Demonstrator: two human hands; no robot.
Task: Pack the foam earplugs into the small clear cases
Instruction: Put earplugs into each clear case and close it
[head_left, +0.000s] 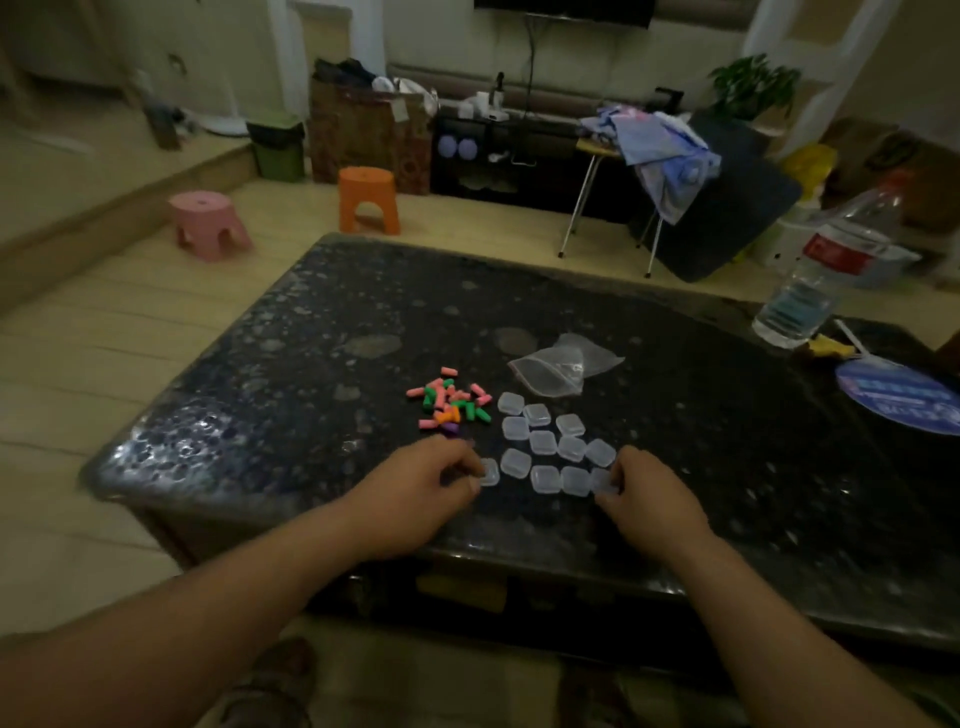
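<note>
The table (675, 415) carries all the stock within reach of the seated person, so no item has to be fetched.

The bottle (821, 270) stands at the far right edge, well apart from the work and not part of the task.

The bag (563, 369) lies flat and slack behind the stock. It looks emptied and pushed clear.

The cases (543, 441) sit in loose rows at centre, lids down. None shows colour inside, so packing is judged not yet begun. Grouping them near the front edge keeps each one a short reach away.

The earplugs (449, 405) lie in one mixed heap of pink, green, orange and purple, just left of the cases, on the left hand's side for picking.

The left hand (415, 491) has curled fingers pinching the left case (489, 472) at the end of the near row. The right hand (652, 493) pinches the right case (604, 480) at the opposite end. Both grips sit at the case edges, probably to lift or open them. Whether either lid is sprung cannot be told.
</note>
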